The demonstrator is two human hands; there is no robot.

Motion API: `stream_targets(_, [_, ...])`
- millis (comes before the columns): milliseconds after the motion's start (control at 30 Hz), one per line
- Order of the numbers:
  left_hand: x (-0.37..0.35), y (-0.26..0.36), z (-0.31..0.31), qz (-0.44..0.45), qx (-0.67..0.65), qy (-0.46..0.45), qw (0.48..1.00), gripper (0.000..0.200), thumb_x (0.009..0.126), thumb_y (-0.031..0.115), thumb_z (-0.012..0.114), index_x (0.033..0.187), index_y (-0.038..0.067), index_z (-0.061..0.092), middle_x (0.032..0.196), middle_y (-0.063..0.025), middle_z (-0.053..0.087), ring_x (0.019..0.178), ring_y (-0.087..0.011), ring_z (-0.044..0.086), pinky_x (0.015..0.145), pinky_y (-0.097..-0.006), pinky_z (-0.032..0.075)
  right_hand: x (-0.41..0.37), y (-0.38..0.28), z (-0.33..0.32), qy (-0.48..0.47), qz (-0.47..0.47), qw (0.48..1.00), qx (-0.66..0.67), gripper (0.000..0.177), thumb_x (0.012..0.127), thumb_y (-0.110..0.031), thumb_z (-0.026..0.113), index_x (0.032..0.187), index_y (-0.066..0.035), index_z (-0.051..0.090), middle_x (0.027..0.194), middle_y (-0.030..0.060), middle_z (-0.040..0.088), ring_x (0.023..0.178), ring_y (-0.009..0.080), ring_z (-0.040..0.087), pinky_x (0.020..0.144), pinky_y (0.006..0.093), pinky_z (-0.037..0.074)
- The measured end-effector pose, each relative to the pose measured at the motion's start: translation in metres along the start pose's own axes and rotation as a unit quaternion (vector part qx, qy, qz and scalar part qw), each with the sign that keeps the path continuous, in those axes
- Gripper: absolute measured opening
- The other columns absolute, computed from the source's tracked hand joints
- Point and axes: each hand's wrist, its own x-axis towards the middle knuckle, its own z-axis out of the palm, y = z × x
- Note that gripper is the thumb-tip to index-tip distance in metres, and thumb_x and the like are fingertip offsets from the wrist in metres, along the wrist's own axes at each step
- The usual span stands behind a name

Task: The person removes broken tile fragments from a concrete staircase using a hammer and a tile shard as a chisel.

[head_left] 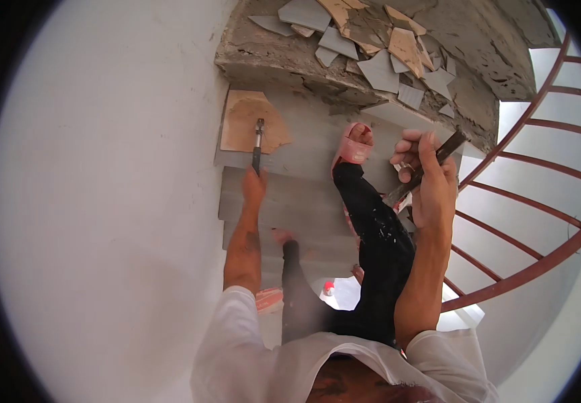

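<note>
My left hand (254,187) is closed around the dark grip of a hammer (257,144). The hammer's metal head overlaps a broken tan tile piece (237,124), which lies against the white wall on a stair tread. In my right hand (431,168) is a dark metal chisel (450,146), tilted, with one end up to the right and its flatter end down to the left. The curled fingers and thumb are around its shaft, above my right leg. My foot in a pink sandal (354,144) stands on the step to the left of that hand.
Broken grey and tan tile shards (378,70) lie heaped on the rough concrete step (263,57) above. A red metal railing (552,265) curves along the right side. The white wall (102,201) rises at the left. Grey steps (253,195) descend below my hands.
</note>
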Motion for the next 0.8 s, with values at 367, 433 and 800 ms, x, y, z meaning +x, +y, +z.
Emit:
stream_targets(367, [0.044, 0.008, -0.008, -0.081, 0.019, -0.004, 0.997, 0.035, 0.09, 0.028, 0.064, 0.097, -0.005, 0.055, 0.079, -0.0247, 0.062, 0.077, -0.0432, 0.062, 0.066, -0.0469, 0.046, 0.004, 0.004, -0.015, 0.027, -0.008, 0.999, 0.017, 0.037, 0.099, -0.036, 0.051, 0.101, 0.0, 0.062, 0.083, 0.0052, 0.063, 0.073, 0.0123, 0.061, 0.057, 0.0225, 0.04])
stream_targets(433, [0.046, 0.016, -0.016, -0.088, -0.03, 0.027, 0.995, 0.035, 0.091, 0.029, 0.063, 0.096, -0.005, 0.054, 0.079, -0.0244, 0.061, 0.077, -0.0418, 0.061, 0.066, -0.0459, 0.046, 0.009, 0.003, -0.018, 0.027, -0.014, 0.999, 0.018, 0.038, 0.099, -0.037, 0.051, 0.101, 0.0, 0.061, 0.083, 0.0051, 0.063, 0.073, 0.0123, 0.061, 0.057, 0.0225, 0.04])
stream_targets(800, [-0.015, 0.011, -0.002, -0.08, -0.007, 0.08, 0.994, 0.037, 0.091, 0.032, 0.064, 0.086, -0.003, 0.054, 0.071, -0.0208, 0.059, 0.068, -0.0405, 0.06, 0.062, -0.0456, 0.045, 0.018, -0.005, -0.026, 0.065, -0.024, 0.997, 0.023, 0.038, 0.099, -0.037, 0.051, 0.099, -0.001, 0.06, 0.083, 0.0056, 0.062, 0.074, 0.0129, 0.061, 0.059, 0.0224, 0.041])
